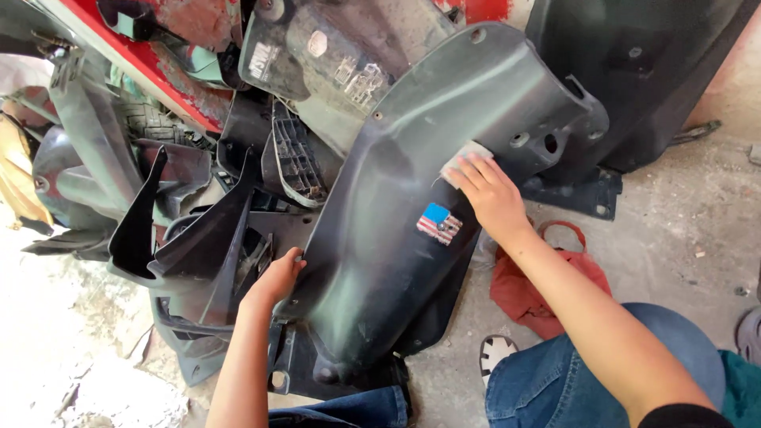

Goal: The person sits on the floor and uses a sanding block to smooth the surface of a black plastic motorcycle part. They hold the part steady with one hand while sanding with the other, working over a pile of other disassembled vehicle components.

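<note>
A large dark grey plastic body panel [396, 230] leans upright in front of me, with a small striped sticker [439, 223] on its face. My left hand [277, 279] grips the panel's left edge low down. My right hand [490, 194] presses a small pale pad or cloth [464, 158] flat against the panel's upper middle, just above the sticker. My knees in blue jeans [579, 372] show at the bottom right.
Several other black plastic vehicle panels [190, 230] are piled to the left and behind. A red painted part [151, 67] lies at the top left. A red cloth bag [547, 293] sits on the concrete floor [682, 238] by my knee. Another big black panel [650, 71] stands at the top right.
</note>
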